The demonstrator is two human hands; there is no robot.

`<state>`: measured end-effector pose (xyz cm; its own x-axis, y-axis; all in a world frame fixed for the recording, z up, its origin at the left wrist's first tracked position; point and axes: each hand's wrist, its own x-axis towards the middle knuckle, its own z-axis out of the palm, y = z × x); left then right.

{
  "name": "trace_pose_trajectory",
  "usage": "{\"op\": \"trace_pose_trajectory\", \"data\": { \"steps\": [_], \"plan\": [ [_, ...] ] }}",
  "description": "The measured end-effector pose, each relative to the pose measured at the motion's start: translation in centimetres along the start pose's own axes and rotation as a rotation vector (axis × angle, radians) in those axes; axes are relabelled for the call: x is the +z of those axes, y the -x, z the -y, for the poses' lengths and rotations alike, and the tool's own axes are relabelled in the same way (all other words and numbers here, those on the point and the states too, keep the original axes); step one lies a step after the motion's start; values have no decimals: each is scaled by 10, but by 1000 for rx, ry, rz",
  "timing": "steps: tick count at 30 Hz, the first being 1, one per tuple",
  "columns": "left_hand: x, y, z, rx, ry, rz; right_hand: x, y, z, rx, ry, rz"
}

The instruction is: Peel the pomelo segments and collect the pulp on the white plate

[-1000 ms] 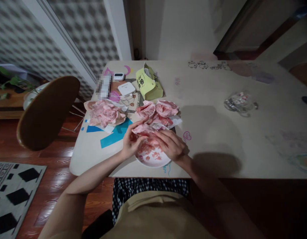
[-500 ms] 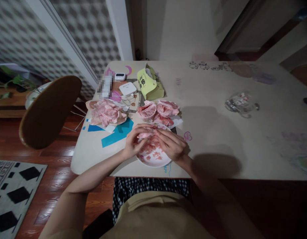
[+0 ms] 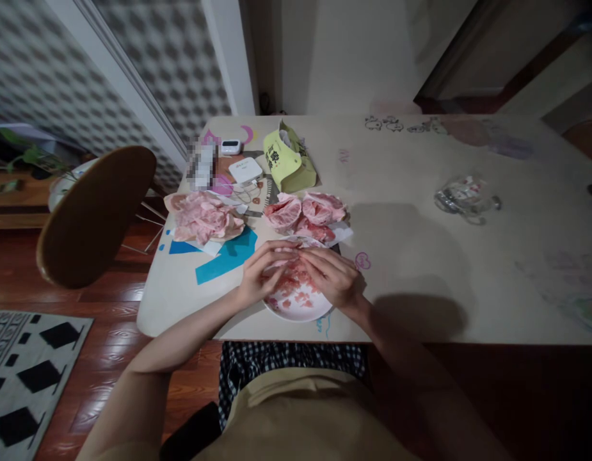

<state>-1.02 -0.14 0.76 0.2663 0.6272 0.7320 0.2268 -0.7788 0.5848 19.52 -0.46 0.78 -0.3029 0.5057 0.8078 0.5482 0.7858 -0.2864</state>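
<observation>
Over a white plate [image 3: 296, 317], both hands meet around a pink pomelo segment [image 3: 282, 262], mostly covered by the fingers. My left hand [image 3: 258, 272] curls round its left side, fingers closed on it. From the right, my right hand [image 3: 335, 274] pinches at the segment with fingertips pressed together. Small reddish pieces of pomelo pulp [image 3: 303, 298] lie scattered on the plate beneath. Just behind the plate sit large opened pomelo pieces [image 3: 322, 210] with pale pith, resting partly on white paper [image 3: 342, 233].
Left of the plate is a heap of pale pink peel [image 3: 207, 219]. A yellow-green paper packet [image 3: 290, 160], a white box-like device [image 3: 246, 169] and a small device with a dark screen [image 3: 231, 147] stand farther back. A clear glass vessel [image 3: 463, 197] is at the right.
Less of the segment shows between my hands than before. Both hands stay over the plate with only slight finger movement.
</observation>
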Motion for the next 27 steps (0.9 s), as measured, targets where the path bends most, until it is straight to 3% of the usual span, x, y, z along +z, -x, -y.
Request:
{"op": "trace_pose_trajectory", "data": {
  "steps": [8,13,19,27],
  "plan": [
    [1,1,4,28,-57,-61,-1,-9,2,42,-113,14],
    [1,1,8,41,-32,-20,-2,-7,-2,14,-76,79],
    [1,3,6,59,-35,-5,0,-12,0,-11,-49,7],
    [0,-2,1,80,2,2,1,-14,6,64,-100,-62]
  ]
}}
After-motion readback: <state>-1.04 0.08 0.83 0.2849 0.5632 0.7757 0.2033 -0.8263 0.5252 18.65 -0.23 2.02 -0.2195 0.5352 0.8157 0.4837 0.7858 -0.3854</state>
